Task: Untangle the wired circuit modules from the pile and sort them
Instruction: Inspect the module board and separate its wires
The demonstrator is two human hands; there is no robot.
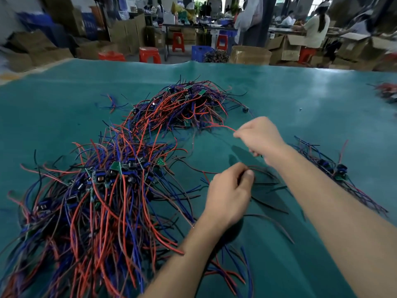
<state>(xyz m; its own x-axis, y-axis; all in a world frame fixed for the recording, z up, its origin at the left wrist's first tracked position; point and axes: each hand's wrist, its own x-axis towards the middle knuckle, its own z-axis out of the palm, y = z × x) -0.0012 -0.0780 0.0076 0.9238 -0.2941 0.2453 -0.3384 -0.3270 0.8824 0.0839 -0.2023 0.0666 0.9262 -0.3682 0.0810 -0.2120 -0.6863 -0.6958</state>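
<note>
A big tangled pile of wired circuit modules [103,190], with red, blue and black leads and small green boards, covers the left half of the green mat [279,93]. It runs back to a second heap [187,104] in the middle. My left hand [229,194] pinches dark wires just right of the pile. My right hand [261,136] is closed on a thin red wire [223,126] that stretches back to the far heap. A short row of sorted modules [330,166] lies to the right of my right forearm.
Another small bundle of wires [386,92] sits at the mat's right edge. A loose module [245,109] lies right of the far heap. Beyond the table stand red stools [149,54], cardboard boxes, a blue crate [200,53] and seated people at work.
</note>
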